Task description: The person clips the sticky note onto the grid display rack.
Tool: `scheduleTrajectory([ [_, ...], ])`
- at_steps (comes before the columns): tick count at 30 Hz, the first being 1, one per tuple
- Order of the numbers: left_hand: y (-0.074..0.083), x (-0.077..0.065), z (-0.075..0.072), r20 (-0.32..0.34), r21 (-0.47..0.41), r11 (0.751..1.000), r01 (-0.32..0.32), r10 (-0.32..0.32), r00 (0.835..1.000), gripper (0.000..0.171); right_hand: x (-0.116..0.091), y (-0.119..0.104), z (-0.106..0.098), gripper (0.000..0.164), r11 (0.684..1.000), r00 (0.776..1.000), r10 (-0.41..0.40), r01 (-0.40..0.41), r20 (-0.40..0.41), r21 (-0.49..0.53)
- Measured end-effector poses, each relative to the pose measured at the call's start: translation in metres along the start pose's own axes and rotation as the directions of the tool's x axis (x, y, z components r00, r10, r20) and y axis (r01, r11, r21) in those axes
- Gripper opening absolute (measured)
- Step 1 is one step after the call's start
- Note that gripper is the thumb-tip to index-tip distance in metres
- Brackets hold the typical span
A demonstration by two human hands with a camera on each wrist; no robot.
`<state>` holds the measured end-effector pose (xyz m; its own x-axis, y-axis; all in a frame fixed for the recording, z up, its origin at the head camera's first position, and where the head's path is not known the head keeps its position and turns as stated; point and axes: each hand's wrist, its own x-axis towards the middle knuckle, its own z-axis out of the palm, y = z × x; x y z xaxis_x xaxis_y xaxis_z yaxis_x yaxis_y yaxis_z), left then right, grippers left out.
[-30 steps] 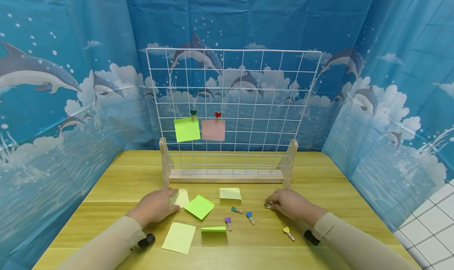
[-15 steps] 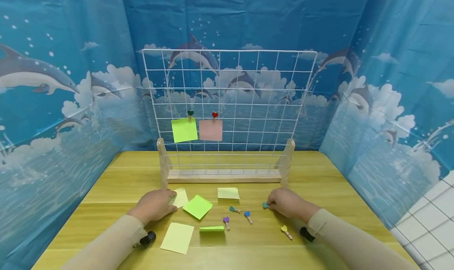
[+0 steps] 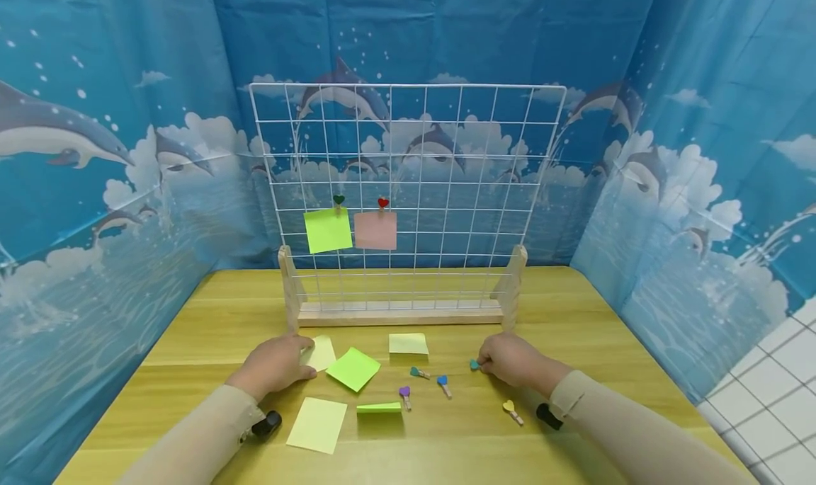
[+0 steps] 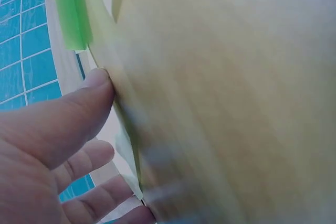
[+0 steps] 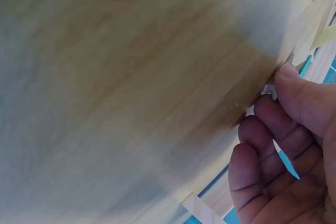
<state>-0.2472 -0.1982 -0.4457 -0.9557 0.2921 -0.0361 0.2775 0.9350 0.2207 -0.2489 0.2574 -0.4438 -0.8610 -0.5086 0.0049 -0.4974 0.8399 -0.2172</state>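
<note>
My right hand (image 3: 513, 360) pinches a small wooden clothespin with a teal heart (image 3: 474, 364) low over the right side of the table. In the right wrist view its thumb (image 5: 302, 95) meets the forefinger at the clip, most of which is hidden. My left hand (image 3: 274, 364) rests at a pale yellow sticky note (image 3: 321, 354), thumb and fingers spread along its left side. The left wrist view has the thumb (image 4: 79, 114) and fingertips apart at the tabletop. Beside that note lies a bright green sticky note (image 3: 353, 369).
Behind stands a white wire grid (image 3: 408, 159) on a wooden base (image 3: 400, 318); heart clothespins fix a green note (image 3: 328, 231) and a pink note (image 3: 375, 231) to it. Loose clothespins, including a purple one (image 3: 405, 394) and a yellow one (image 3: 513, 411), lie among more notes (image 3: 316, 425).
My right fingers have turned the clothespin, so its teal heart now faces up instead of showing edge-on. The left hand stays at the pale yellow note. The head view has shifted slightly.
</note>
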Motion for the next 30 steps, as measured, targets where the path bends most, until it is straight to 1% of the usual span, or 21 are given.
scheduleTrajectory([
  [5, 0.001, 0.004, 0.001, 0.01, -0.041, 0.999, 0.017, -0.017, 1.0, 0.068, -0.002, 0.0, 0.002, 0.01, 1.0, 1.0, 0.01, -0.01, 0.012, 0.012],
  [8, 0.004, 0.006, -0.001, 0.01, -0.076, 0.997, 0.03, -0.029, 1.0, 0.073, -0.003, -0.001, 0.002, 0.013, 0.999, 0.999, 0.031, -0.031, 0.02, 0.037],
  [11, 0.005, 0.008, -0.002, 0.004, -0.107, 0.994, 0.031, -0.031, 1.0, 0.075, -0.003, -0.002, 0.0, 0.009, 0.995, 0.997, 0.07, -0.072, 0.036, 0.068],
  [13, 0.006, 0.009, -0.002, -0.001, -0.12, 0.993, 0.019, -0.02, 1.0, 0.075, -0.003, -0.003, -0.001, 0.016, 0.994, 0.996, 0.079, -0.082, 0.048, 0.073],
  [16, 0.006, 0.01, -0.003, -0.018, -0.13, 0.991, -0.013, 0.01, 1.0, 0.069, -0.002, -0.003, -0.003, 0.026, 0.991, 0.994, 0.092, -0.098, 0.066, 0.088],
  [21, 0.003, 0.011, -0.001, -0.046, -0.145, 0.988, -0.044, 0.038, 0.998, 0.057, 0.0, -0.004, -0.005, 0.021, 0.991, 0.993, 0.093, -0.099, 0.078, 0.086],
  [25, -0.002, 0.014, 0.001, -0.091, -0.155, 0.986, -0.069, 0.055, 0.994, 0.047, 0.0, -0.002, -0.006, 0.017, 0.996, 0.995, 0.06, -0.065, 0.078, 0.064],
  [27, -0.003, 0.015, 0.001, -0.123, -0.154, 0.985, -0.083, 0.064, 0.99, 0.045, 0.0, -0.001, -0.005, 0.016, 0.998, 0.997, 0.033, -0.037, 0.073, 0.054],
  [30, -0.004, 0.015, -0.001, -0.156, -0.161, 0.983, -0.085, 0.06, 0.986, 0.044, 0.001, -0.001, -0.005, 0.013, 0.998, 0.998, 0.007, -0.01, 0.069, 0.055],
])
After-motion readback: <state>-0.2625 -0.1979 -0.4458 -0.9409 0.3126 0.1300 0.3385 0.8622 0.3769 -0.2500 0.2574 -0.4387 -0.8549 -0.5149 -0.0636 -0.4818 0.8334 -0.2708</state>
